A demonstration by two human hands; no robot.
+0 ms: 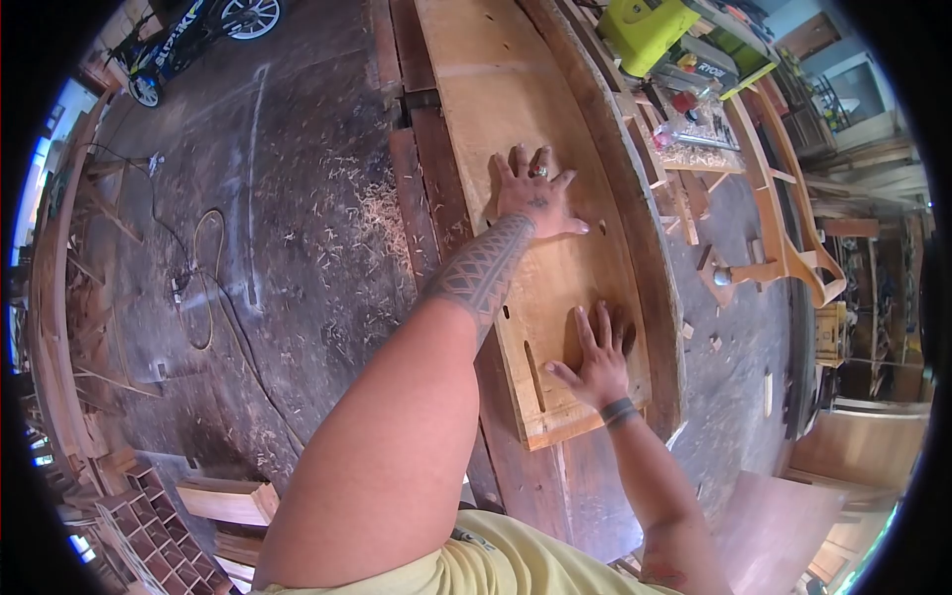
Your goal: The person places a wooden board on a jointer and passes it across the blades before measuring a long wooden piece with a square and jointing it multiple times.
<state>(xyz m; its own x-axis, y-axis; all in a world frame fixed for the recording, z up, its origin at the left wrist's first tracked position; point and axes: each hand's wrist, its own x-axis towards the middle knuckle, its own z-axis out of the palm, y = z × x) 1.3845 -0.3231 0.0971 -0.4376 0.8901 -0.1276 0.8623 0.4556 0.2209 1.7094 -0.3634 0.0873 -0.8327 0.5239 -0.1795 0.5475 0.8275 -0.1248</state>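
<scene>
A long, pale wooden plank [555, 273] lies lengthwise on darker timber, with several small holes and a narrow slot near its close end. My left hand [535, 198] rests palm down on the middle of the plank, fingers spread, a ring on one finger. Closer to me, my right hand [601, 369] lies flat near the plank's close end, beside the slot, its fingers also spread. Neither hand grips anything. The wood under both palms is hidden.
A rough-edged board [650, 268] runs along the plank's right side. Wood shavings [382, 223] and a cord [223, 307] lie on the floor at left. At right are a green Ryobi machine [647, 35] and a curved wooden frame [788, 263]. A motorcycle [178, 45] stands far left.
</scene>
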